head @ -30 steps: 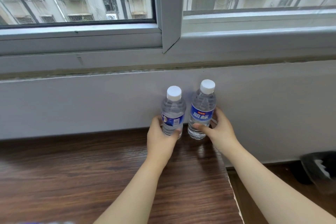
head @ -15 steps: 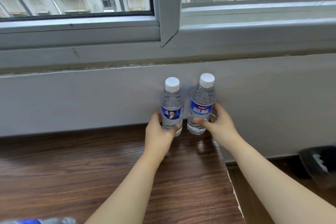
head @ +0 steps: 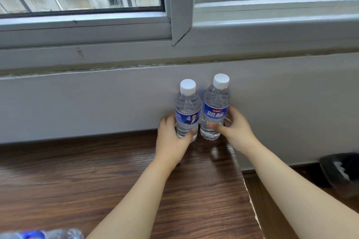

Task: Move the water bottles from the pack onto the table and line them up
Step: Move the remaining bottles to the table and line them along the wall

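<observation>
Two clear water bottles with white caps and blue labels stand upright side by side at the back right of the wooden table [head: 97,180], close to the wall. My left hand [head: 171,137] grips the left bottle [head: 187,106] around its lower half. My right hand [head: 236,130] grips the right bottle [head: 215,103] the same way, thumb across the front. The bottles nearly touch each other. A bit of the pack [head: 44,234] with more bottles shows at the bottom left edge.
A grey wall [head: 77,103] and window sill run right behind the bottles. The table's right edge [head: 250,196] lies just right of my right forearm. A dark bin [head: 342,172] sits on the floor at the far right.
Both bottles have come down onto the table near the wall and stand closer together. The view has tilted down a little, bringing the pack into the bottom left corner.
</observation>
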Motion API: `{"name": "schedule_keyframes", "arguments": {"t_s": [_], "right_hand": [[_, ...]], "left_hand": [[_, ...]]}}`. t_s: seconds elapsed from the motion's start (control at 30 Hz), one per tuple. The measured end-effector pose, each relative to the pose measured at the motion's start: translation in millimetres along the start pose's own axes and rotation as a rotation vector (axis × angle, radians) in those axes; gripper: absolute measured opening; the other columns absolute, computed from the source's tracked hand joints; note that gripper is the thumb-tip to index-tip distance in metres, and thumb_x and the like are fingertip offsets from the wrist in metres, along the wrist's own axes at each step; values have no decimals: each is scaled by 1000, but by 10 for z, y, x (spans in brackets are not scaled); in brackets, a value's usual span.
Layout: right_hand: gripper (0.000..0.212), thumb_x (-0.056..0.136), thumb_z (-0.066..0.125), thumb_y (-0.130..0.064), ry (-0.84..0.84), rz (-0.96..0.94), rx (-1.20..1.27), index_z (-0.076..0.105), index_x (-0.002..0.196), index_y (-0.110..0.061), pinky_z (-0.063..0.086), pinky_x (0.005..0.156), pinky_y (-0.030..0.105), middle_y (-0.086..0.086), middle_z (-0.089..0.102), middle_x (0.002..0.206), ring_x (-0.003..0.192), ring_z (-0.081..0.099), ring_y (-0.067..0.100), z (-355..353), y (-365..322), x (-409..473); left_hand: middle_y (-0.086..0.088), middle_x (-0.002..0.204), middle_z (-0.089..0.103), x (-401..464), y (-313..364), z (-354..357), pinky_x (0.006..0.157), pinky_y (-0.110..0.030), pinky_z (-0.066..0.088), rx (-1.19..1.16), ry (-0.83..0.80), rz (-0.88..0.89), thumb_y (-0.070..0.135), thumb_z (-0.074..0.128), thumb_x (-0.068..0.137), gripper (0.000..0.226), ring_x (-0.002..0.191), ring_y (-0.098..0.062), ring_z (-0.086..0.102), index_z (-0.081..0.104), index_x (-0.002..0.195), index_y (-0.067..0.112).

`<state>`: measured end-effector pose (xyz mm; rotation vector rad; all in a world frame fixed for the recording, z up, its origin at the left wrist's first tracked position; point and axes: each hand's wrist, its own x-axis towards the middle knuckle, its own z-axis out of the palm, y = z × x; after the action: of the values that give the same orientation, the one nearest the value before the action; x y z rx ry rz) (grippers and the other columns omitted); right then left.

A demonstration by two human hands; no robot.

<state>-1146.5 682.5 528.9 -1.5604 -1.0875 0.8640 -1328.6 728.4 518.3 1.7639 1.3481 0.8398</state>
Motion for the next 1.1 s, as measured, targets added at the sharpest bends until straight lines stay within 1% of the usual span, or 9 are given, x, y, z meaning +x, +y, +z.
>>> {"name": "schedule_keyframes", "arguments": {"t_s": [0.1, 0.17, 0.3, 0.43, 0.57, 0.77, 0.83, 0.93, 1.1], "right_hand": [[71, 73, 81, -15, -9, 10, -7, 48, 136, -18, 44, 98, 23, -4, 61, 129, 120, 56, 13, -22, 0, 4], [72, 73, 81, -17, -10, 12, -15, 47, 136, -19, 43, 95, 22, -4, 60, 129, 120, 56, 13, -26, 1, 2], [72, 71, 82, -17, 18, 16, -6, 44, 132, -23, 45, 103, 34, -1, 58, 133, 123, 55, 15, -9, 23, -2], [72, 71, 82, -16, 26, 15, 4, 44, 132, -20, 44, 106, 38, 1, 58, 133, 123, 55, 15, -14, 24, -1], [70, 71, 82, -15, 16, 12, 1, 44, 131, -19, 44, 106, 36, -1, 58, 131, 122, 55, 14, -12, 23, -4], [69, 74, 80, -11, 18, 5, -5, 43, 133, -17, 42, 96, 20, -4, 57, 127, 117, 54, 9, 3, 10, -12], [70, 74, 80, -11, 15, 7, -4, 43, 133, -17, 43, 98, 24, -4, 57, 128, 118, 54, 9, 0, 9, -15], [71, 73, 80, -12, 15, 6, -1, 44, 133, -16, 43, 103, 30, -3, 58, 129, 121, 54, 12, -7, 24, -6], [64, 73, 81, -12, 19, -7, -10, 44, 125, -24, 43, 101, 29, -7, 58, 124, 119, 54, 11, -3, 7, -10]], "left_hand": [[9, 114, 56, -15, 14, -37, 90, -21, 40, -116, -23, -34, 30, 79, 73, 49, 108, -6, 52, 53, 114, 26], [15, 104, 58, -21, 53, -24, 85, -18, 41, -189, -26, -93, 30, 82, 70, 47, 101, -4, 55, 50, 105, 27], [9, 105, 60, -17, 111, 72, 84, -30, 49, -126, 55, -154, 38, 85, 64, 56, 98, -11, 58, 47, 103, 26], [3, 115, 53, 1, 115, 147, 90, -35, 48, -2, 86, -83, 42, 83, 64, 60, 108, -15, 54, 51, 111, 25], [15, 107, 52, -20, 55, 72, 95, -30, 46, -137, -32, -23, 32, 80, 69, 45, 108, -10, 54, 50, 102, 42], [17, 98, 56, -37, 105, 35, 80, -20, 41, -183, -2, -127, 29, 82, 70, 49, 97, -6, 55, 47, 104, 27], [16, 97, 55, -28, 130, 73, 78, -24, 42, -137, 51, -158, 31, 83, 68, 52, 93, -8, 54, 45, 102, 27], [5, 112, 57, 8, 120, 128, 84, -33, 48, -22, 112, -131, 37, 84, 64, 57, 105, -16, 57, 48, 107, 25], [5, 112, 51, 49, 36, 93, 97, -44, 47, 17, -6, -11, 41, 78, 68, 54, 114, -19, 52, 54, 115, 28]]}}
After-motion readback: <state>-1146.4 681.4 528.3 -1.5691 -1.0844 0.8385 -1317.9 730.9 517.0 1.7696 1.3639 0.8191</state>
